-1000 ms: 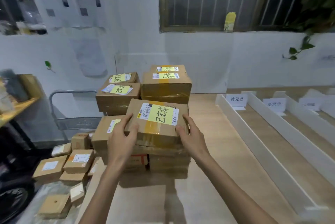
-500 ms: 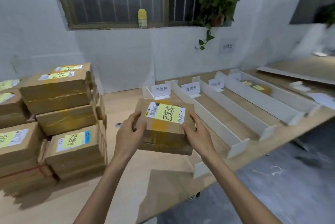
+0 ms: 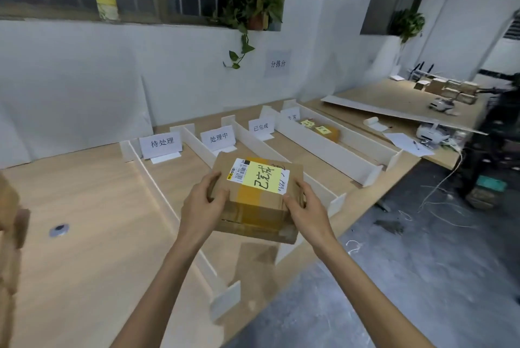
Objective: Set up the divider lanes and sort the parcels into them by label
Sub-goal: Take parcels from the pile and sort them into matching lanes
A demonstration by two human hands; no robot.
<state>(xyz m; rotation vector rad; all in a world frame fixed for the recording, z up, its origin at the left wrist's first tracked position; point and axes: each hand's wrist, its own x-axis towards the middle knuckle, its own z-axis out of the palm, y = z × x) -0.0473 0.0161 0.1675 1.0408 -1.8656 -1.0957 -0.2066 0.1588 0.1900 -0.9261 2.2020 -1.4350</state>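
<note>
Wooden table (image 3: pixel 84 207), far lane (image 3: pixel 323 147) holding two parcels (image 3: pixel 327 132), third parcel (image 3: pixel 256 201) held

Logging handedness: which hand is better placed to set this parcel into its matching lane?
Right, probably: the right hand grips the parcel on the side nearer the 已完成 sign; the left hand grips the opposite side.

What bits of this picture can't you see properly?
All in the head view:
- Fourth lane sign: too blurred to read.
- Yellow notes on the far-lane parcels: writing too small.
- Parcel stack: cut off by the left edge.
- Lane floor under the held parcel: hidden by it, the left hand and the right hand.
- Small print on its white label: too tiny.
</note>
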